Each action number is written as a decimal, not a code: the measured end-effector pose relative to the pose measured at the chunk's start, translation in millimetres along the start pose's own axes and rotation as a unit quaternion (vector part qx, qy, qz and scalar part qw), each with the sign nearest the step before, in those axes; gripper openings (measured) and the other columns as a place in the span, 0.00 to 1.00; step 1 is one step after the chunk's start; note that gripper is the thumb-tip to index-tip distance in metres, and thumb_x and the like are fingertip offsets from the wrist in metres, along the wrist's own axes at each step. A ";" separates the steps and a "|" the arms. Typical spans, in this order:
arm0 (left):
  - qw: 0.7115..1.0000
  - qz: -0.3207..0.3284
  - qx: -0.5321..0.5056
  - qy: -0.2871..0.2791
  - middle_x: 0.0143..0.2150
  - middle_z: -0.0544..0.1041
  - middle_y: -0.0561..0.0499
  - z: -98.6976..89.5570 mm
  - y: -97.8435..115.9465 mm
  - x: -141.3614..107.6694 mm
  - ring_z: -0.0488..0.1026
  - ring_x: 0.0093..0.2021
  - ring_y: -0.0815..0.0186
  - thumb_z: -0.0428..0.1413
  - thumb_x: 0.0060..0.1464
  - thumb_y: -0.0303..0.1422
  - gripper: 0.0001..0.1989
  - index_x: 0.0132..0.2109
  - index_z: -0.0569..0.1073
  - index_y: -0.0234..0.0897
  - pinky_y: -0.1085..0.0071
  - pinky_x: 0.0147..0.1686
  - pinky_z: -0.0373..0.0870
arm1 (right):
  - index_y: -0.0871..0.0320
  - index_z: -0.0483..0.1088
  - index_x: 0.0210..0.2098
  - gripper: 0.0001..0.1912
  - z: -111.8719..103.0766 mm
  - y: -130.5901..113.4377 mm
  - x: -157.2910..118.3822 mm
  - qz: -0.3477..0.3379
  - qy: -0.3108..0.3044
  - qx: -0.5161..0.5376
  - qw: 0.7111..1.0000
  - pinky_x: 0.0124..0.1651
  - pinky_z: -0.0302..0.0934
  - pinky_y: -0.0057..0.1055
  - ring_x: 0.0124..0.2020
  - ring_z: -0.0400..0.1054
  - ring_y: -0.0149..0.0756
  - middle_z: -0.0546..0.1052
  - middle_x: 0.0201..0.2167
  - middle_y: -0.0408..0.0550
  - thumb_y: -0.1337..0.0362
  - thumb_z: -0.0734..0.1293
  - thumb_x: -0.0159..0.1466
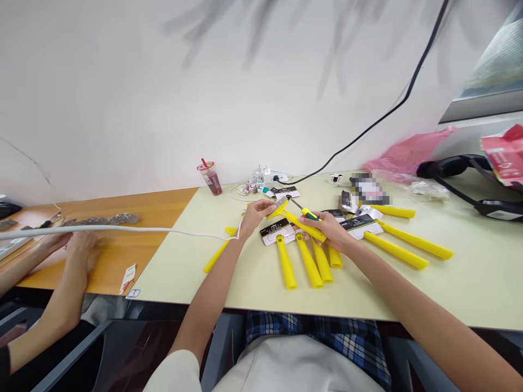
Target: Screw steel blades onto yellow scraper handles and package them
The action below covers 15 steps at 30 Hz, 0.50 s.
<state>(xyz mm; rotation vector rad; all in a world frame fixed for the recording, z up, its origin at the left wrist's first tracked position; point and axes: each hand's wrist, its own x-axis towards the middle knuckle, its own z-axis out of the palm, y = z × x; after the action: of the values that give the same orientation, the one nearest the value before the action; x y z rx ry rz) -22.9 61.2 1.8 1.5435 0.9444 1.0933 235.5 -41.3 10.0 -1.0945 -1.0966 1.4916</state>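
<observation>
My left hand (254,215) pinches the head of a yellow scraper (300,221), held above the table. In my right hand (330,228) is a screwdriver (312,214) with a green and yellow handle; its shaft points up and left toward the scraper head. The scraper's handle runs down beneath the screwdriver to my right fingers; whether they grip it too, I cannot tell. Several yellow scrapers (286,264) with black-and-white cards (278,232) lie just below my hands. More scrapers (396,250) rest to the right, and a single one (216,257) lies left of my left forearm.
A white cable (134,228) crosses in front of my left wrist. At the back stand a drink cup (210,178) and a power strip (272,176). A pink bag (408,153) and black headset (469,185) are right. A co-worker's hands (79,242) are over the wooden table (159,209).
</observation>
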 end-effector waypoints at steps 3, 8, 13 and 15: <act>1.000 -0.005 -0.002 -0.002 0.44 0.86 0.44 -1.7 0.2 0.2 0.80 0.46 0.57 0.76 0.48 0.48 0.25 0.48 0.87 0.37 0.61 0.50 0.75 | 0.57 0.82 0.40 0.22 0.2 -0.6 -0.3 0.003 0.006 -0.003 1.000 0.12 0.60 0.26 0.25 0.77 0.38 0.88 0.45 0.59 0.52 0.87 0.55; 1.000 -0.006 0.005 0.000 0.42 0.86 0.46 -3.4 1.2 -0.7 0.80 0.44 0.59 0.76 0.48 0.47 0.24 0.47 0.88 0.38 0.63 0.47 0.74 | 0.58 0.83 0.40 0.22 -0.4 0.9 -0.1 0.004 0.009 -0.006 1.000 0.12 0.60 0.25 0.27 0.78 0.39 0.88 0.45 0.59 0.53 0.88 0.53; 1.000 0.001 0.014 -0.002 0.43 0.86 0.45 -4.9 2.2 -1.4 0.79 0.44 0.59 0.76 0.48 0.47 0.24 0.48 0.87 0.37 0.62 0.48 0.74 | 0.57 0.83 0.40 0.22 1.1 -0.6 -0.9 0.007 0.018 0.003 1.000 0.12 0.59 0.26 0.27 0.79 0.40 0.88 0.44 0.59 0.51 0.87 0.56; 1.000 0.006 0.021 -0.006 0.43 0.86 0.45 -4.3 1.4 -1.5 0.80 0.45 0.59 0.75 0.49 0.48 0.24 0.48 0.87 0.37 0.62 0.47 0.74 | 0.58 0.82 0.39 0.21 2.1 -2.0 -1.7 0.007 0.018 0.005 1.000 0.12 0.59 0.27 0.26 0.78 0.40 0.88 0.43 0.59 0.53 0.87 0.54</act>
<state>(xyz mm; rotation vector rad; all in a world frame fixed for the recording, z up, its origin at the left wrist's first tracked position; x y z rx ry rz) -27.4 60.7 3.4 1.5901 0.9559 1.0790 234.1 -42.9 12.5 -1.1205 -1.0559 1.4816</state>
